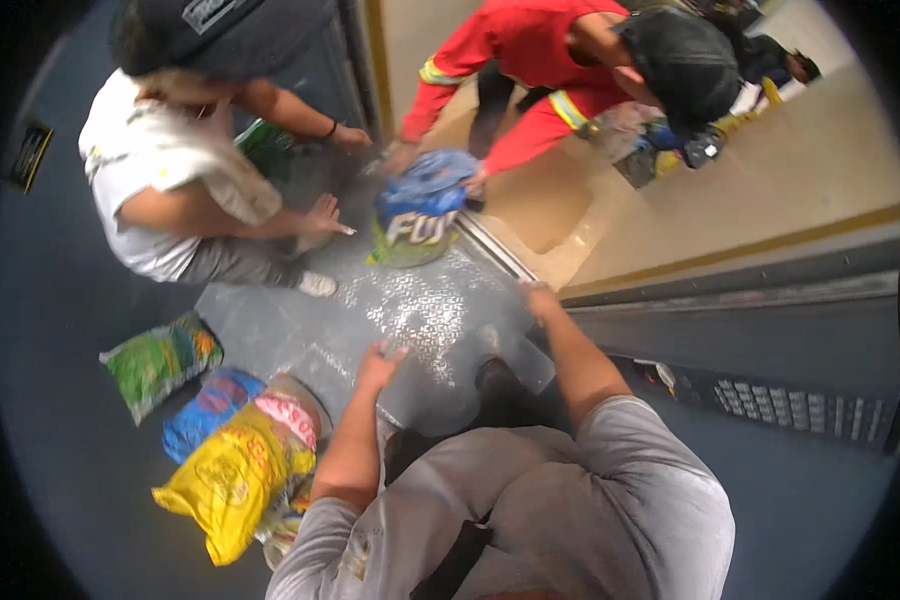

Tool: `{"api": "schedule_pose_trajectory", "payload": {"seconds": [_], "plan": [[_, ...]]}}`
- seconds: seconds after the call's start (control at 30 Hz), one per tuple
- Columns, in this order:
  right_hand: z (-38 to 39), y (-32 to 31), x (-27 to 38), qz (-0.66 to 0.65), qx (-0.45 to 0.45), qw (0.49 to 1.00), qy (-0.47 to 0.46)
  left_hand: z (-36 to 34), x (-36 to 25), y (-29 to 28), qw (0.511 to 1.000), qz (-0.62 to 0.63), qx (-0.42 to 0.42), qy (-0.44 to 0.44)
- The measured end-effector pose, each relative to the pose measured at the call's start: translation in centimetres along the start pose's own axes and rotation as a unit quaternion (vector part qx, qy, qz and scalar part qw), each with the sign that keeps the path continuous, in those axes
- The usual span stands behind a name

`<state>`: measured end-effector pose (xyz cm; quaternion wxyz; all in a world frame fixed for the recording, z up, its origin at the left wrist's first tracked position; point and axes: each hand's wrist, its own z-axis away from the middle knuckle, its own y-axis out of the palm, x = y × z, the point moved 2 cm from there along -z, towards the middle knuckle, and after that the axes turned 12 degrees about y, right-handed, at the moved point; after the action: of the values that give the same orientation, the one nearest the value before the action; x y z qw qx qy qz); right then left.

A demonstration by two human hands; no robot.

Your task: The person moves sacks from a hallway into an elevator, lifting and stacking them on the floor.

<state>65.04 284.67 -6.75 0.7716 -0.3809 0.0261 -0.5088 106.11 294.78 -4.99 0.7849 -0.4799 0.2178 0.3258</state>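
My left hand hovers over the metal floor, its thumb and fingers apart and nothing in it. At the right, my right hand is beside the end of the door track; its fingers are blurred, and I cannot tell whether they touch the edge. Ahead of both hands is a full plastic bag, blue on top and green below. A person in a red jacket has both hands on its upper part. Another person's open hand is just left of that bag, apart from it.
On the left floor lie a green bag, a blue bag and a yellow bag, with a pink and white bag against them. A person in white crouches at the far left. A dark panel with buttons is at my right.
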Motion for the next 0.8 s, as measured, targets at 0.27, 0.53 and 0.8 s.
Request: {"api": "schedule_pose_trajectory", "payload": {"seconds": [0.27, 0.53, 0.8], "plan": [[-3.7, 0.3, -7.3, -0.134, -0.055, 0.988, 0.052, -2.0, 0.1, 1.0, 0.998, 0.022, 0.064, -0.012], [-4.9, -6.9, -9.0, -0.248, -0.104, 0.961, 0.067, -9.2, -8.4, 6.0, 0.988, 0.001, 0.121, 0.099], [-9.9, -13.8, -5.6, -0.297, -0.013, 0.938, 0.179, -18.5, -17.8, 14.5, 0.992, 0.011, 0.091, 0.086]]}}
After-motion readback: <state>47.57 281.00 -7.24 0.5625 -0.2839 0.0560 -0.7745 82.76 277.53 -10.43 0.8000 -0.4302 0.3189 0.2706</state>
